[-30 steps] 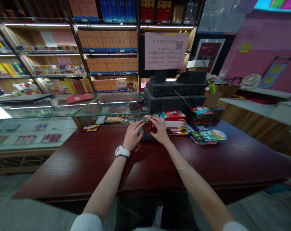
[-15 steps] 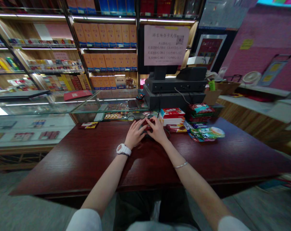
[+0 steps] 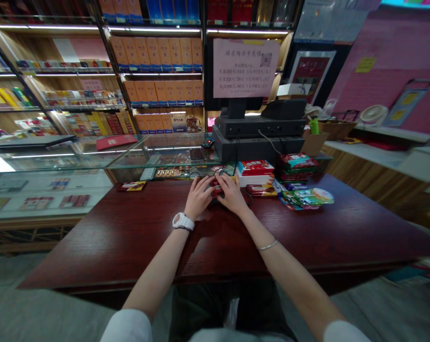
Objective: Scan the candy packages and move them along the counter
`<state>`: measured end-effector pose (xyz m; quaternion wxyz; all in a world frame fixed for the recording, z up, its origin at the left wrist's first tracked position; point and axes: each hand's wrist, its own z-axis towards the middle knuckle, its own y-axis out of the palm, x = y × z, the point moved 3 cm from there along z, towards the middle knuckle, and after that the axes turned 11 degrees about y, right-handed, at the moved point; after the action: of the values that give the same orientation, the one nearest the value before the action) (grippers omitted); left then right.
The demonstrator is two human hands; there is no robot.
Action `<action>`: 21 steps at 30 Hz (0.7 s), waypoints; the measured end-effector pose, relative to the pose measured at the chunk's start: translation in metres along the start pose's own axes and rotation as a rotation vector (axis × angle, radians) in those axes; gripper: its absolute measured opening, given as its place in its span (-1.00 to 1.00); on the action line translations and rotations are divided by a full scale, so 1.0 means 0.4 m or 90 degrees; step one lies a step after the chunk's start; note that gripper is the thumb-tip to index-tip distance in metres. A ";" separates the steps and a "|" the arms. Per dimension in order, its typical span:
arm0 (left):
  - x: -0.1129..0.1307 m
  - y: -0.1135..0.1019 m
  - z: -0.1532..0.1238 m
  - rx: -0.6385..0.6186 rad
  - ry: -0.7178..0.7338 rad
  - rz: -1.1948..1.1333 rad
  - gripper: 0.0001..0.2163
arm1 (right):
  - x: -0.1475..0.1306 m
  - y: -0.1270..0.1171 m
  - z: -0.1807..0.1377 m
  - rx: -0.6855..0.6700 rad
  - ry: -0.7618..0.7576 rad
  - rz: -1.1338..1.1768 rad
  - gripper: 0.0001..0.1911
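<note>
Both of my hands are together near the far edge of the dark red wooden table (image 3: 140,237). A small dark red snack packet (image 3: 218,188) lies between them, partly covered by fingers. My left hand (image 3: 198,195), with a white watch at the wrist, holds the packet's left side. My right hand (image 3: 232,194), below which a thin silver bracelet circles the forearm, has its fingers bent over the packet's right side. What the thumbs touch underneath is hidden.
Beside my right hand are stacked red and white boxes (image 3: 255,167) and dark red packets (image 3: 261,190). Green packages (image 3: 305,197) lie further right. A similar red-yellow packet (image 3: 132,185) sits left. Behind stand a glass display case (image 3: 165,142) and a monitor with a paper sign (image 3: 246,71).
My right hand has shifted slightly left and its fingers have lowered over the packet, which shows more clearly between the hands. My left hand has barely moved.
</note>
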<state>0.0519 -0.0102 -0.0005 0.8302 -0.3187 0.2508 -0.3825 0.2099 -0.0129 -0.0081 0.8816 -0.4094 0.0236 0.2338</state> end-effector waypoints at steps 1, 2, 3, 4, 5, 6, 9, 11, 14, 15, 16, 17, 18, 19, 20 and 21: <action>0.000 -0.003 0.000 0.000 -0.001 -0.001 -0.79 | 0.000 0.000 0.000 -0.002 0.000 0.001 -0.23; -0.001 -0.006 0.001 0.001 -0.003 -0.002 -0.78 | 0.001 -0.001 0.000 -0.003 0.001 0.002 -0.25; -0.001 -0.010 0.001 0.001 -0.005 -0.004 -0.78 | 0.003 -0.001 0.001 -0.004 0.002 0.004 -0.27; -0.001 -0.014 0.002 0.001 -0.006 -0.006 -0.78 | 0.006 -0.002 0.001 -0.005 0.003 0.005 -0.29; 0.000 -0.018 0.003 0.002 -0.007 -0.007 -0.78 | 0.010 -0.003 0.002 -0.006 0.005 0.005 -0.30; 0.001 -0.022 0.005 0.002 -0.008 -0.008 -0.79 | 0.015 -0.004 0.002 -0.007 0.008 0.004 -0.31; 0.001 -0.032 0.007 0.008 -0.013 -0.009 -0.80 | 0.039 -0.008 0.005 -0.002 0.033 -0.003 -0.31; 0.000 -0.037 0.008 0.012 -0.013 -0.011 -0.81 | 0.059 -0.010 0.007 0.003 0.060 -0.006 -0.31; -0.002 -0.040 0.008 0.028 -0.007 -0.014 -0.82 | 0.088 -0.009 0.009 0.011 0.100 -0.009 -0.31; -0.003 -0.040 0.007 0.032 -0.006 -0.015 -0.82 | 0.096 -0.008 0.009 0.014 0.110 -0.009 -0.31; -0.004 -0.039 0.007 0.034 -0.008 -0.015 -0.82 | 0.102 -0.006 0.010 0.015 0.118 -0.010 -0.32; -0.005 -0.039 0.007 0.035 -0.012 -0.016 -0.82 | 0.107 -0.004 0.010 0.016 0.124 -0.012 -0.33; -0.006 -0.037 0.007 0.033 -0.017 -0.017 -0.81 | 0.111 -0.002 0.010 0.017 0.129 -0.014 -0.34; -0.009 -0.036 0.006 0.032 -0.024 -0.019 -0.81 | 0.113 -0.001 0.010 0.018 0.133 -0.017 -0.35; -0.011 -0.035 0.006 0.031 -0.032 -0.022 -0.81 | 0.114 0.000 0.010 0.022 0.137 -0.021 -0.36; -0.014 -0.034 0.005 0.032 -0.040 -0.023 -0.81 | 0.115 0.000 0.010 0.028 0.142 -0.025 -0.36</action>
<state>0.0434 -0.0118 0.0119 0.8382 -0.3141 0.2089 -0.3938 0.2502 0.0081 -0.0160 0.8866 -0.4141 0.1185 0.1690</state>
